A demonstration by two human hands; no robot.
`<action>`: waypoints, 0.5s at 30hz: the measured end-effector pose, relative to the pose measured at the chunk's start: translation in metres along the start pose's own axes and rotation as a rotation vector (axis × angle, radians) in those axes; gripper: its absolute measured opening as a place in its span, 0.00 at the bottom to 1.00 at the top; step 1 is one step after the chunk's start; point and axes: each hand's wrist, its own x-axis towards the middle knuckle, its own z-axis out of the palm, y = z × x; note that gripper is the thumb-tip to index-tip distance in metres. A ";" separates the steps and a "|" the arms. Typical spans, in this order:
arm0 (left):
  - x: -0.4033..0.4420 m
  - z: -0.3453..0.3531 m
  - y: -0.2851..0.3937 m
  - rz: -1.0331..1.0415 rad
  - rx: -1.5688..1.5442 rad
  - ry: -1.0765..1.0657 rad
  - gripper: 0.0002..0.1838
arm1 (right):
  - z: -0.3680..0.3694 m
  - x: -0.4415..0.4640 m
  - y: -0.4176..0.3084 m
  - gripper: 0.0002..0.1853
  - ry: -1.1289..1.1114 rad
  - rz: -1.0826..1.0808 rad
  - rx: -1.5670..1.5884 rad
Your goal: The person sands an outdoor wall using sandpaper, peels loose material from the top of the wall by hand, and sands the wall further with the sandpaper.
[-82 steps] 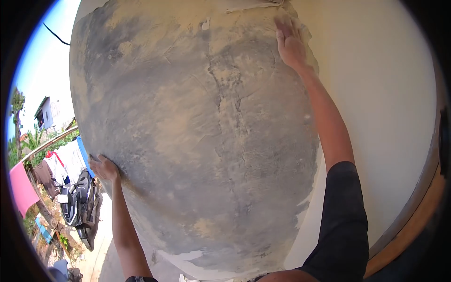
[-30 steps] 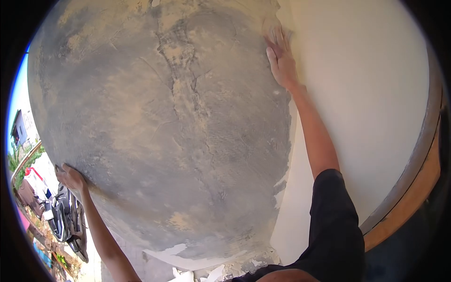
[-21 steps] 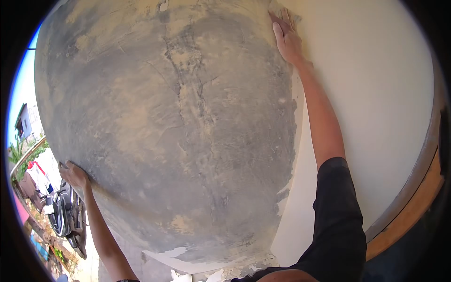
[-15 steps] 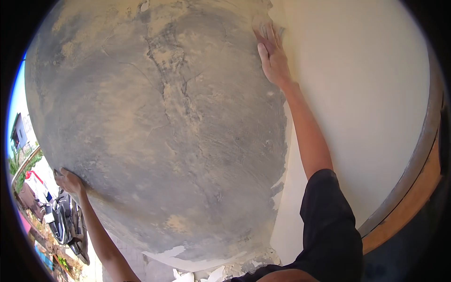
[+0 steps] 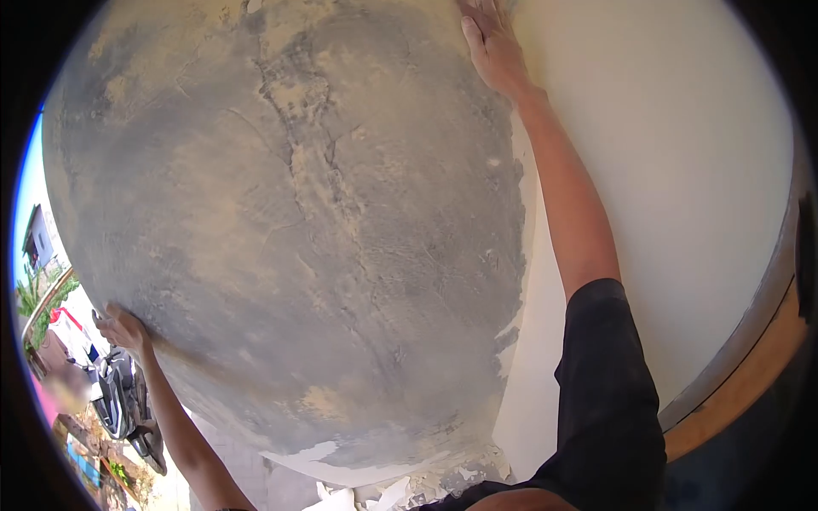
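Note:
A grey, patchy wall surface point(image 5: 230, 204) fills the middle, with a rough crack running down it. My right hand point(image 5: 494, 43) lies flat on its upper right border, beside smooth cream wall point(image 5: 665, 187). The fingers stretch upward and their tips reach the top of the view. Whether something thin lies beneath that palm cannot be made out. At the lower left, my left hand point(image 5: 124, 330) rests against the wall's outer edge, fingers apart and nothing visible in it.
Beyond the left edge are a parked motorbike point(image 5: 119, 400), hanging clothes point(image 5: 78, 328), a rail, plants and a small house point(image 5: 37, 238). A blurred patch is beside the motorbike. Peeling white flakes point(image 5: 392, 494) show at the bottom; a brown curved border point(image 5: 741, 379) is at right.
Since half a second ago, my right hand has slid upward along the border after moving down and up before. My left hand stays at the edge. A blurred patch has appeared by the motorbike.

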 end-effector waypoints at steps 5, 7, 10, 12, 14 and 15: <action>0.001 0.006 -0.009 -0.023 -0.001 -0.031 0.36 | 0.012 -0.252 -0.015 0.24 -0.165 0.041 -0.141; 0.000 -0.001 0.000 0.008 -0.002 -0.024 0.37 | 0.011 -0.278 -0.026 0.24 -0.187 0.058 -0.125; -0.004 -0.013 0.015 0.016 0.014 -0.057 0.38 | 0.012 -0.218 -0.019 0.23 -0.123 0.034 -0.081; -0.005 -0.014 0.016 0.020 0.019 -0.048 0.39 | 0.012 -0.119 -0.023 0.24 -0.031 0.001 -0.037; -0.004 -0.012 0.014 0.017 0.020 -0.037 0.39 | 0.012 -0.081 -0.027 0.23 0.038 0.006 0.034; -0.002 -0.010 0.012 0.008 0.020 -0.034 0.39 | 0.012 -0.078 -0.030 0.23 0.048 0.018 0.061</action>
